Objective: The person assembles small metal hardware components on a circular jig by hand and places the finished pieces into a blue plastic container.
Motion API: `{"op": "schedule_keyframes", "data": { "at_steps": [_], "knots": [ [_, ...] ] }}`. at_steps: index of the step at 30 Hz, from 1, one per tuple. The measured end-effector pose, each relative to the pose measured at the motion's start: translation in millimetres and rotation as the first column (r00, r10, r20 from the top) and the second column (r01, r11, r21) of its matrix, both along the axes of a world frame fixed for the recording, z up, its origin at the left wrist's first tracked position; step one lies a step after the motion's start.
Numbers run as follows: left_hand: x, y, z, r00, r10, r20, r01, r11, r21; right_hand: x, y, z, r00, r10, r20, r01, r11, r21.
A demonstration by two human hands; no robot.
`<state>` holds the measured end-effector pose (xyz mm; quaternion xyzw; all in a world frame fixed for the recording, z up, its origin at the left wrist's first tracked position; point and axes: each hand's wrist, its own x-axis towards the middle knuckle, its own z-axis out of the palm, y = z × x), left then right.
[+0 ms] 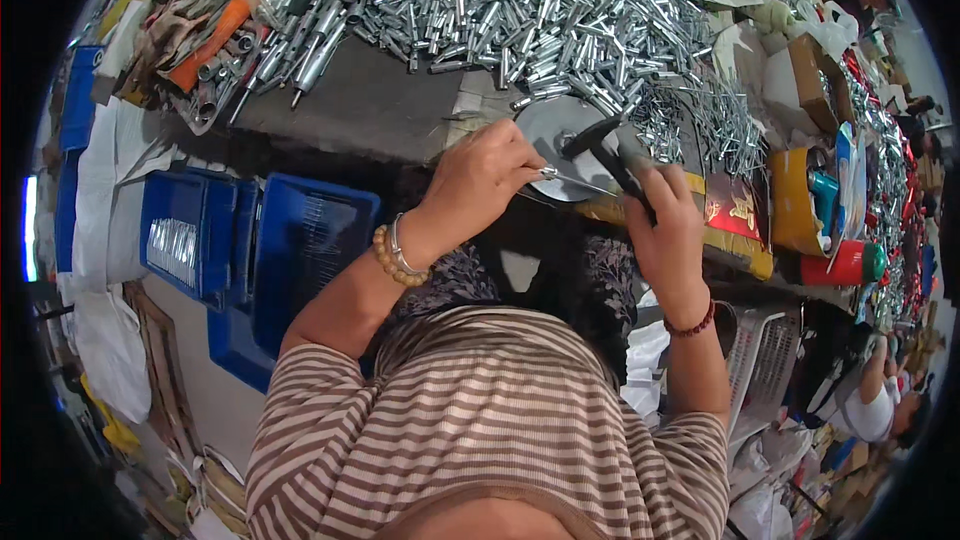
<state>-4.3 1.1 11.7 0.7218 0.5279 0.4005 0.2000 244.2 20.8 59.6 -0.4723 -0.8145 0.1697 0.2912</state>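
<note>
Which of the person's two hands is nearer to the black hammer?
Right. The right hand grips the black hammer; the left hand, holding a small metal piece, is to its left, not gripping it.

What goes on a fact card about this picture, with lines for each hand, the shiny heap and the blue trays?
Left hand: pinching a small shiny piece
Right hand: gripping a black hammer
Between hands: a thin metal rod; can't tell what it's joined to
Near hammer head: a round grey plate
Heap: many silver metal tubes, beyond the hands
Blue trays: on the person's left; one holds silver pieces
</note>
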Motion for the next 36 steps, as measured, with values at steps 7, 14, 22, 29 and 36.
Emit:
{"op": "schedule_keyframes", "data": {
  "at_steps": [7, 14, 22, 29, 36],
  "knots": [
    [1.4, 2.6, 1.2, 1.0, -0.018, -0.008, 0.017, 0.999, -0.04, -1.9, -21.3, -17.0, 0.987, 0.026, 0.156, -0.067, 0.961, 0.267],
    [0.1, 0.9, 1.1, 1.0, -0.007, -0.025, 0.006, 0.999, -0.051, -3.3, -30.4, -3.0, 0.997, -0.008, -0.083, 0.03, 0.964, 0.264],
    [-1.5, -0.4, -0.8, 1.0, 0.006, 0.0, -0.006, 0.998, -0.058, -3.8, -5.2, -10.7, 0.996, 0.03, -0.082, -0.034, 0.998, -0.056],
    [-7.1, 3.1, -7.1, 0.999, -0.034, 0.028, 0.034, 0.999, -0.026, -10.6, 3.3, -14.7, 0.96, 0.001, 0.279, -0.107, 0.925, 0.365],
    [0.8, -7.8, -14.8, 0.996, 0.071, 0.062, -0.075, 0.996, 0.057, -16.0, -26.2, -29.3, 0.994, 0.06, 0.092, -0.048, 0.992, -0.12]
  ]
}}
